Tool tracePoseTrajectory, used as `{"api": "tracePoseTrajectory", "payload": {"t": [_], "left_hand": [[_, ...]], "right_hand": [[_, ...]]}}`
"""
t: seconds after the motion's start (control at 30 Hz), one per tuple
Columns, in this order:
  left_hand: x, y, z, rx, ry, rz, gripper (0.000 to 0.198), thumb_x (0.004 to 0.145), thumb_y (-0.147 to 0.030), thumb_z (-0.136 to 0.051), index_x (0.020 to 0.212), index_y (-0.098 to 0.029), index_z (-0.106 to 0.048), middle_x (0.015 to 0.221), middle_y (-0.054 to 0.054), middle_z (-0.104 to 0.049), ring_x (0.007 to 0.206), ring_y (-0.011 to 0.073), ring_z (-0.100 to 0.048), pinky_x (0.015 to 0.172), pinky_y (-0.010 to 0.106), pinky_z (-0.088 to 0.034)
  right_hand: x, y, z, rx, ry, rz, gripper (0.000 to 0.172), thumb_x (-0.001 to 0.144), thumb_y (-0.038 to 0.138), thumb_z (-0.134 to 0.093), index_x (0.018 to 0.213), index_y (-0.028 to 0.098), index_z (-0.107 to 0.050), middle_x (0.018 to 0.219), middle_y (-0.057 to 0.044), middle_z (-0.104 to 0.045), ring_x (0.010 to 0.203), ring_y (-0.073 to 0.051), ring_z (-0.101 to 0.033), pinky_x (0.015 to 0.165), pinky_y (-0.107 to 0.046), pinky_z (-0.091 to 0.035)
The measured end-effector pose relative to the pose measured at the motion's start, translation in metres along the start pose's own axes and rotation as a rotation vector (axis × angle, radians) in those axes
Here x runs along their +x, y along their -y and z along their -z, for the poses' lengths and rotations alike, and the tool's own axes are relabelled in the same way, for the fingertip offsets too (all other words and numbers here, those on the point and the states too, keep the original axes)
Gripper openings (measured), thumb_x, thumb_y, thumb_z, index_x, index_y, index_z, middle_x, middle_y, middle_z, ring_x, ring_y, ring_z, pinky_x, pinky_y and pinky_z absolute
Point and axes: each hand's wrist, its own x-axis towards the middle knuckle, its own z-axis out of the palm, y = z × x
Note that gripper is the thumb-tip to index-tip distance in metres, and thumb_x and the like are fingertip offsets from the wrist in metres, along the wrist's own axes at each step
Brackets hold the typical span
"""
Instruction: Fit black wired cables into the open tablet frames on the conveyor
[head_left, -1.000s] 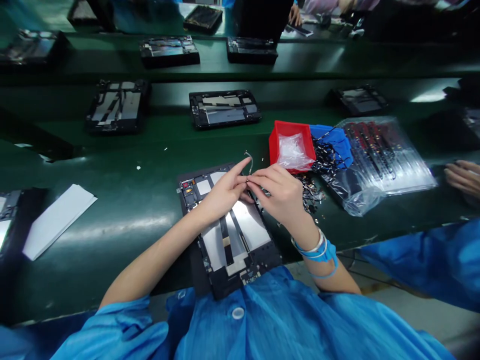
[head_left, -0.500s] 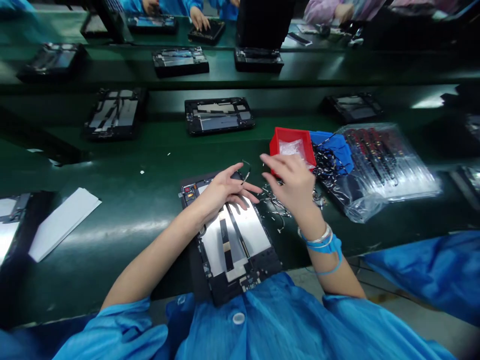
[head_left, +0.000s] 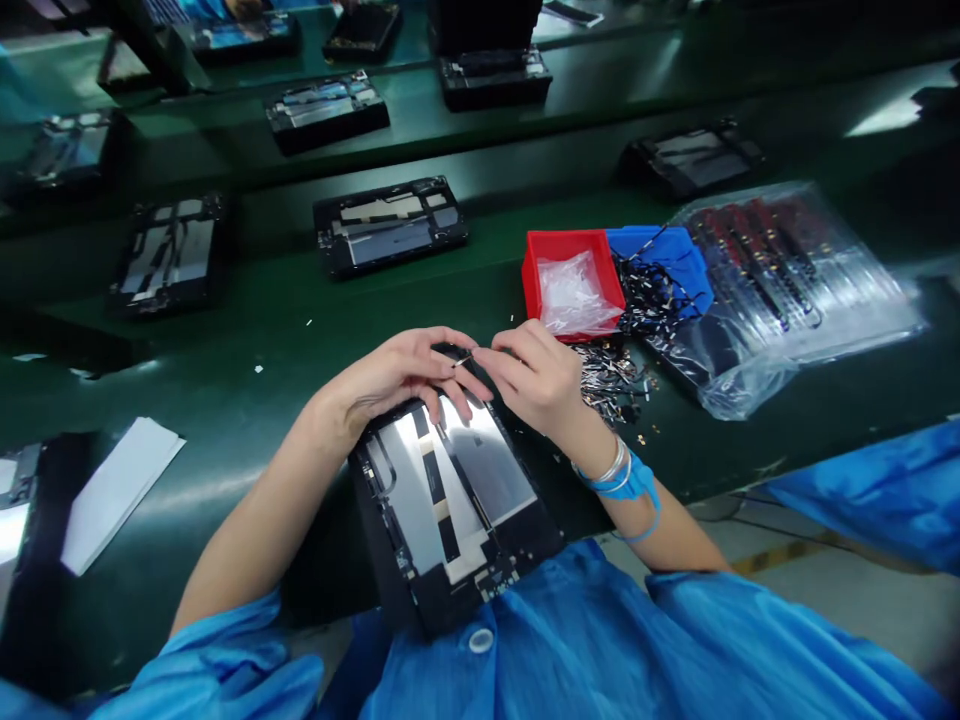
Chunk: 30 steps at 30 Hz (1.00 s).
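Observation:
My left hand is over the top end of an opened tablet, its thumb and forefinger closed on a small thin cable. From the right, my right hand pinches at the other end of this cable, so the fingertips of both hands nearly meet. The tablet lies tilted at the table's front edge, against my blue smock, with silver plates and dark flat ribbons showing inside. My hands hide its top edge. A pile of small loose cables and metal parts lies just right of my right hand.
A red bin with clear plastic bits and a blue bin of black cables stand beyond my right hand. Right of them is a clear tray of strips. Several opened tablets lie farther back; folded white paper lies left.
My right hand has come left and down to the cable and now pinches it beside my left fingers. My left fingers have drawn together. The view has turned a little.

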Motion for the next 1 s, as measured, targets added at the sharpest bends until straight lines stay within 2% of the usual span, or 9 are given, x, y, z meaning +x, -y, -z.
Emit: {"api": "tracePoseTrajectory", "payload": {"t": [0.27, 0.43, 0.63, 0.73, 0.83, 0.87, 0.9, 0.93, 1.0], "left_hand": [[0.016, -0.015, -0.001, 0.059, 0.113, 0.118, 0.028, 0.078, -0.007, -0.059, 0.103, -0.010, -0.049, 0.082, 0.018, -0.074, 0.067, 0.0295, -0.074, 0.041, 0.023, -0.055], [0.018, -0.015, -0.002, 0.094, 0.116, 0.134, 0.026, 0.080, -0.007, -0.057, 0.105, -0.009, -0.047, 0.085, 0.022, -0.074, 0.065, 0.0296, -0.074, 0.040, 0.023, -0.055], [0.020, -0.007, 0.003, 0.042, 0.153, 0.150, 0.024, 0.080, -0.006, -0.057, 0.102, -0.011, -0.047, 0.087, 0.019, -0.075, 0.066, 0.0286, -0.074, 0.042, 0.022, -0.056], [0.019, -0.006, -0.003, 0.028, 0.150, 0.157, 0.029, 0.079, -0.007, -0.058, 0.105, -0.012, -0.046, 0.082, 0.016, -0.075, 0.066, 0.0282, -0.074, 0.042, 0.022, -0.056], [0.016, -0.010, -0.005, 0.108, 0.131, 0.179, 0.035, 0.081, -0.014, -0.061, 0.113, -0.011, -0.047, 0.088, 0.018, -0.074, 0.068, 0.0288, -0.074, 0.042, 0.024, -0.054], [0.016, -0.014, -0.001, 0.188, 0.063, 0.160, 0.039, 0.083, -0.017, -0.062, 0.118, -0.010, -0.047, 0.093, 0.019, -0.074, 0.071, 0.0286, -0.074, 0.044, 0.025, -0.054], [0.016, -0.018, 0.007, 0.304, -0.083, 0.109, 0.042, 0.084, -0.020, -0.062, 0.122, -0.011, -0.047, 0.098, 0.018, -0.073, 0.074, 0.0276, -0.073, 0.046, 0.026, -0.054], [0.017, -0.024, 0.018, 0.441, -0.295, 0.029, 0.046, 0.085, -0.021, -0.063, 0.126, -0.011, -0.047, 0.104, 0.017, -0.071, 0.079, 0.0262, -0.073, 0.051, 0.026, -0.055], [0.021, -0.036, 0.048, 0.704, -0.807, -0.170, 0.051, 0.088, -0.021, -0.063, 0.133, -0.012, -0.042, 0.119, 0.014, -0.065, 0.096, 0.0226, -0.068, 0.066, 0.027, -0.056]], "right_hand": [[-0.006, -0.002, 0.001, 0.057, -0.010, -0.020, 0.014, 0.091, 0.013, -0.055, 0.082, 0.017, -0.065, 0.073, -0.003, -0.065, 0.069, -0.015, -0.052, 0.059, -0.026, -0.044], [-0.009, -0.002, 0.003, 0.044, 0.011, -0.083, 0.012, 0.094, 0.018, -0.053, 0.101, 0.015, -0.062, 0.072, -0.003, -0.064, 0.070, -0.016, -0.054, 0.060, -0.028, -0.044], [-0.010, -0.001, 0.007, 0.022, -0.016, -0.076, 0.017, 0.094, 0.018, -0.052, 0.109, 0.018, -0.061, 0.072, -0.001, -0.062, 0.069, -0.015, -0.053, 0.059, -0.027, -0.042], [-0.009, 0.000, 0.007, -0.028, 0.002, -0.052, 0.015, 0.094, 0.017, -0.052, 0.096, 0.018, -0.066, 0.068, -0.001, -0.059, 0.065, -0.014, -0.050, 0.056, -0.026, -0.039], [-0.009, 0.000, 0.006, -0.005, -0.026, -0.070, 0.015, 0.091, 0.014, -0.056, 0.080, 0.017, -0.066, 0.067, -0.002, -0.060, 0.066, -0.014, -0.050, 0.056, -0.026, -0.041], [-0.008, -0.001, 0.006, 0.013, -0.040, -0.090, 0.015, 0.090, 0.013, -0.057, 0.079, 0.017, -0.066, 0.069, -0.003, -0.062, 0.067, -0.014, -0.051, 0.057, -0.026, -0.042], [-0.008, -0.002, 0.007, 0.026, -0.056, -0.120, 0.015, 0.089, 0.012, -0.057, 0.079, 0.018, -0.066, 0.072, -0.003, -0.063, 0.069, -0.015, -0.053, 0.059, -0.027, -0.044], [-0.008, -0.004, 0.007, 0.033, -0.067, -0.156, 0.015, 0.089, 0.011, -0.056, 0.081, 0.019, -0.066, 0.075, -0.004, -0.065, 0.071, -0.015, -0.055, 0.061, -0.027, -0.046], [-0.008, -0.007, 0.009, 0.032, -0.078, -0.239, 0.016, 0.089, 0.011, -0.055, 0.083, 0.021, -0.066, 0.080, -0.004, -0.066, 0.073, -0.016, -0.058, 0.065, -0.030, -0.048]]}}
